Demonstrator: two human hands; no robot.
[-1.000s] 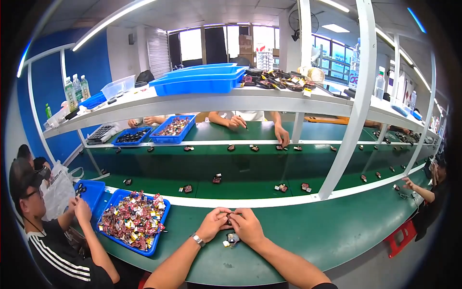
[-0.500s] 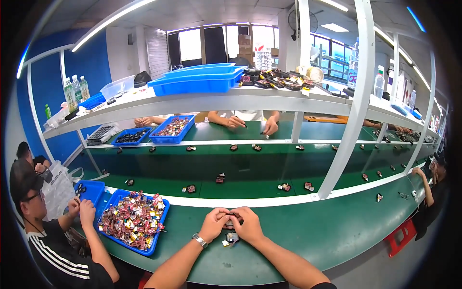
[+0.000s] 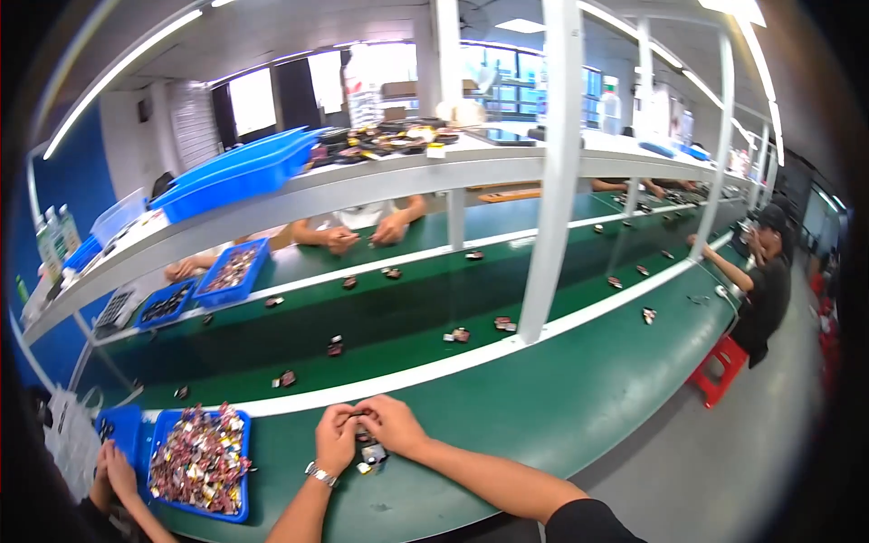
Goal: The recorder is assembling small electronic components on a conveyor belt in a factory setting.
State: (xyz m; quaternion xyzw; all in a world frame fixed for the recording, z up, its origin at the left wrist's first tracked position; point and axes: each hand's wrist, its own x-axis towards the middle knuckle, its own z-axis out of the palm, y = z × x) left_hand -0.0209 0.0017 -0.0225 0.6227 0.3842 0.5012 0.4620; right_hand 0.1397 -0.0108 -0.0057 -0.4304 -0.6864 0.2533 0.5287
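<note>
My left hand (image 3: 336, 439), with a metal watch (image 3: 320, 474) at its wrist, is closed over the near side of the green table. The fingertips of my right hand (image 3: 396, 425) meet it in a pinch. Between them shows a sliver of a small dark part (image 3: 362, 414), mostly hidden by the fingers. Just below the hands lies a small electronic assembly (image 3: 374, 454) with a silvery-grey piece and a white-and-yellow tab; whether it joins the dark part I cannot tell.
Left of my hands stands a blue tray (image 3: 244, 462) heaped with small red-and-white parts, next to a co-worker's hands (image 3: 113, 472). Beyond a white rail, a green conveyor (image 3: 407, 335) carries scattered assemblies. A white post (image 3: 552, 181) rises ahead; a red stool (image 3: 720, 369) stands at right.
The view has swung right and tilted, so the tray and my hands sit further left. Both hands keep their pinch together, and the assembly stays below them.
</note>
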